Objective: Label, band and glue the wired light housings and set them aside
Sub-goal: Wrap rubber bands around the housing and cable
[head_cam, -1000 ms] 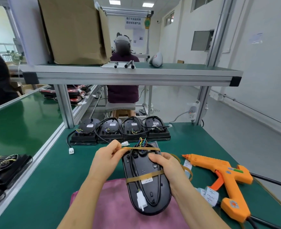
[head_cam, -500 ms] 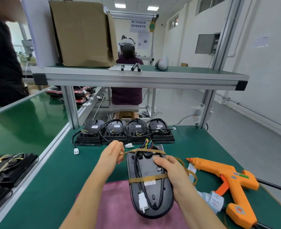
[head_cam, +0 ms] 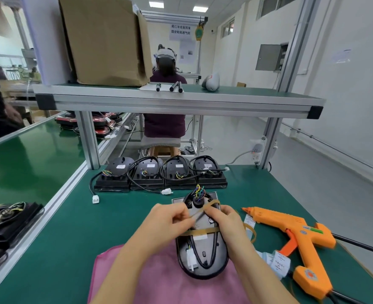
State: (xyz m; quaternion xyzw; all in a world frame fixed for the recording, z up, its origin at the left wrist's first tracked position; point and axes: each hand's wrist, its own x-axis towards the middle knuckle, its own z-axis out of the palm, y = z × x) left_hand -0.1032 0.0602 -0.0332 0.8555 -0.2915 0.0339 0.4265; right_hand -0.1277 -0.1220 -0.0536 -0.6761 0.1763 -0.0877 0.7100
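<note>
**Banding half done, glue to come**

The light housing lies back-up on the pink cloth at the near middle of the counter, its cable looped over its back. A white label is already on it, and a first band crosses its middle, pinning the cable.

The step in hand looks to be the second band. It is stretched toward the housing's far end, near the coloured wires, and is not yet seated. The left hand has its fingers clenched on one end of this band. The right hand pinches the other end while lying over the housing's right edge.

The orange glue gun lies untouched on the counter to the right, so gluing appears not to have begun on this piece, nor has setting it aside.

At the far side stands a row of four housings, labelled but with cables loose and no bands that I can see. They probably need banding and gluing too. Banded pieces lie at the far left, likely finished.
</note>
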